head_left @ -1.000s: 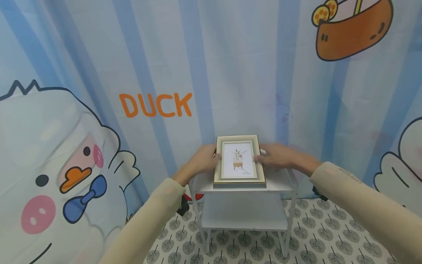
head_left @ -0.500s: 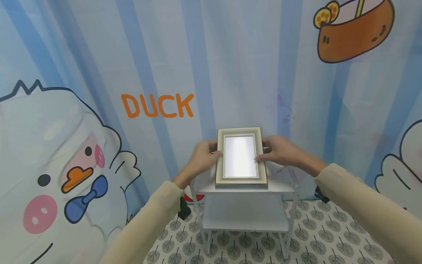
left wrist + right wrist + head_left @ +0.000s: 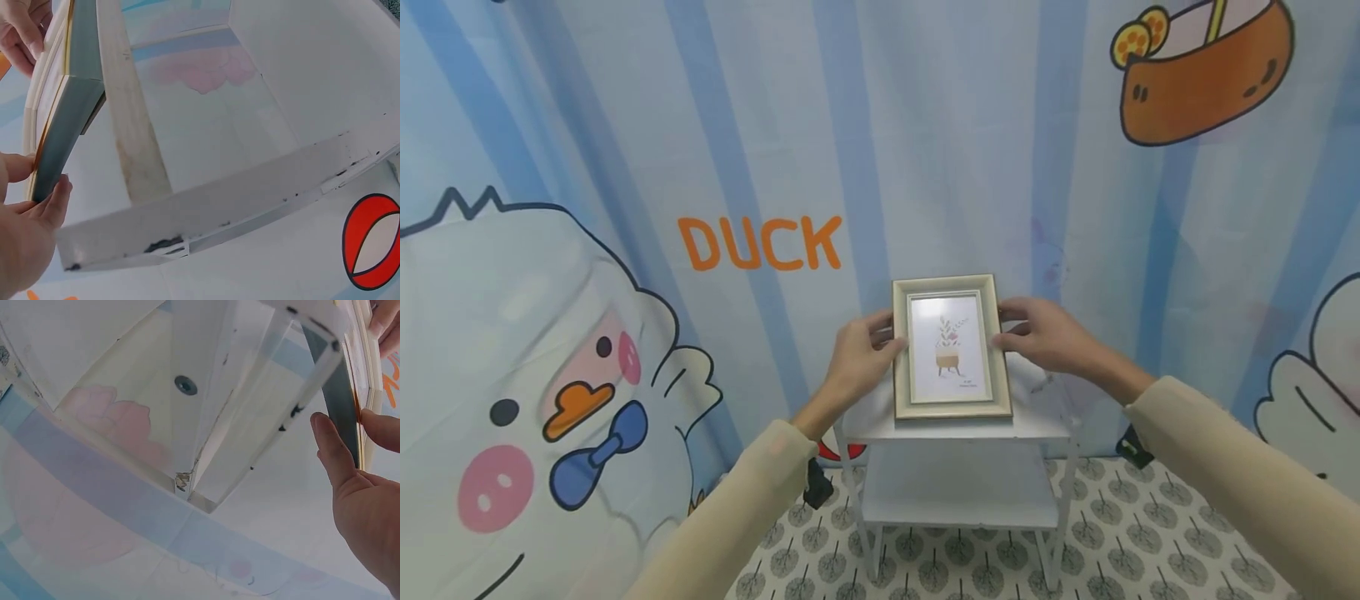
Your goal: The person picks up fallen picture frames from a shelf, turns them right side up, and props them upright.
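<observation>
Your left hand [image 3: 863, 354] pinches the picture frame [image 3: 951, 346] at its nine o'clock edge, your right hand [image 3: 1047, 335] at three o'clock.

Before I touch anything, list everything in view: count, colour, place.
picture frame: 1, cream with gold edge, held between the hands, tilted
plant print: 1, white with brown and green, inside the frame
stand: 1, two-tier, white, below the frame
backdrop: 1, blue-and-white striped, behind the stand; bears orange DUCK lettering, white cartoon characters and a brown bowl-like drawing
floor covering: 1, off-white with grey tree prints, under the stand
dark objects: 2, black, by the cuffs
left hand: 1, bare, gripping the frame's left edge
right hand: 1, bare, gripping its right edge
sleeves: 2, cream, along the forearms
</observation>
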Action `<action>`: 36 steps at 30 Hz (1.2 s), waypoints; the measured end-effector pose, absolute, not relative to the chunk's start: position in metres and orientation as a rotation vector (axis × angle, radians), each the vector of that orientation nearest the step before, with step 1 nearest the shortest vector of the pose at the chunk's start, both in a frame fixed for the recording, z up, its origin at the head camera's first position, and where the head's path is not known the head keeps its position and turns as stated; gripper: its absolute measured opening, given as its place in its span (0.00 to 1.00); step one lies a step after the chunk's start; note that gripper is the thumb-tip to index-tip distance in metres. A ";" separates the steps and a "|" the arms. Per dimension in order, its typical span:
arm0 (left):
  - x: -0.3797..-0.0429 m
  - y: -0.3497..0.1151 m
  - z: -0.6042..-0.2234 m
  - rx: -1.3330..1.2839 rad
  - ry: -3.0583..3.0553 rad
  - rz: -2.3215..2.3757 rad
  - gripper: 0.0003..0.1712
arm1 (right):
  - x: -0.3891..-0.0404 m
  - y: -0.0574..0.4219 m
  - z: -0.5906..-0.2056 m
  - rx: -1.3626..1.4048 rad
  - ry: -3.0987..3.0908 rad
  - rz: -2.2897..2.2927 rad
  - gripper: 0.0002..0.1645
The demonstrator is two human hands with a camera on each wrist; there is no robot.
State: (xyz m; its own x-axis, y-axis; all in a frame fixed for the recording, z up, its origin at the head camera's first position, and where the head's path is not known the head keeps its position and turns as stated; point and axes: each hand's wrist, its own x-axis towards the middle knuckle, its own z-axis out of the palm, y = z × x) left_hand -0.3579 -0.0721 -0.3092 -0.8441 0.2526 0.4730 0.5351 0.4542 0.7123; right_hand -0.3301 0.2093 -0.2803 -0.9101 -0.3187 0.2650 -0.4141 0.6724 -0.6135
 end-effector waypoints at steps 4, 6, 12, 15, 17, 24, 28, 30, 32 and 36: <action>-0.356 -0.075 -0.313 -0.699 -2.358 -1.382 0.28 | -0.327 0.211 -0.282 0.607 -2.709 1.145 0.40; -0.356 -0.077 -0.313 -0.708 -2.350 -1.404 0.27 | -0.326 0.212 -0.282 0.601 -2.698 1.166 0.44; -0.354 -0.083 -0.304 -0.734 -2.320 -1.479 0.24 | -0.325 0.215 -0.278 0.587 -2.645 1.190 0.49; -0.353 -0.086 -0.300 -0.743 -2.296 -1.510 0.24 | -0.324 0.215 -0.276 0.581 -2.612 1.216 0.49; -0.352 -0.088 -0.299 -0.744 -2.290 -1.528 0.25 | -0.323 0.214 -0.275 0.580 -2.594 1.222 0.49; -0.347 -0.096 -0.295 -0.758 -2.294 -1.566 0.33 | -0.311 0.211 -0.274 0.610 -2.554 1.185 0.48; -0.344 -0.098 -0.291 -0.795 -2.284 -1.541 0.33 | -0.308 0.211 -0.271 0.611 -2.528 1.180 0.47; -0.342 -0.099 -0.290 -0.812 -2.281 -1.525 0.34 | -0.307 0.211 -0.271 0.612 -2.520 1.186 0.47; -0.340 -0.099 -0.289 -0.826 -2.285 -1.502 0.33 | -0.306 0.211 -0.270 0.614 -2.512 1.191 0.47; -0.339 -0.101 -0.289 -0.858 -2.294 -1.461 0.31 | -0.303 0.212 -0.272 0.612 -2.487 1.183 0.45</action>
